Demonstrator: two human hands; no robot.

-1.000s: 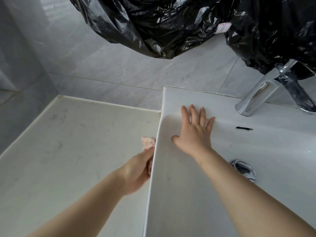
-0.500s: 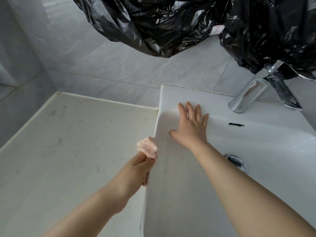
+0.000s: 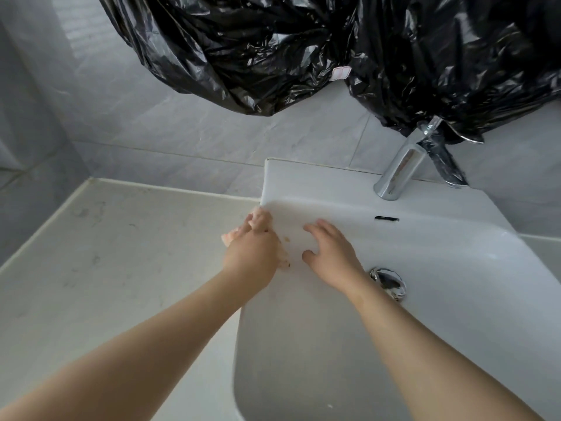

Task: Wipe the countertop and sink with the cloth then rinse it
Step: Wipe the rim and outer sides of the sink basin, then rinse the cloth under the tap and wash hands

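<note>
Two hands were at the left rim of the sink (image 3: 455, 268). The left hand (image 3: 252, 256) was clenched over the cloth (image 3: 229, 237), a small pinkish rag bunched under the palm right where the basin's edge met the tabletop (image 3: 106, 253); only a corner poked out by the fingers, with a frayed bit showing on the sink side. The right hand (image 3: 331, 253) rested inside the basin with its grip released, fingers spread on the porcelain near the drain (image 3: 388, 282), holding nothing. Judging by how it crumpled, the cloth was probably light, soft and limp (likely damp, though that could not be confirmed), so it would fold rather than push; wadding it in the whole palm should suit it better than a fingertip pinch. Glazed porcelain looked slick, so pressure from above seemed wise. The faucet (image 3: 400, 168) stood well apart, under black plastic bags (image 3: 273, 56).
</note>
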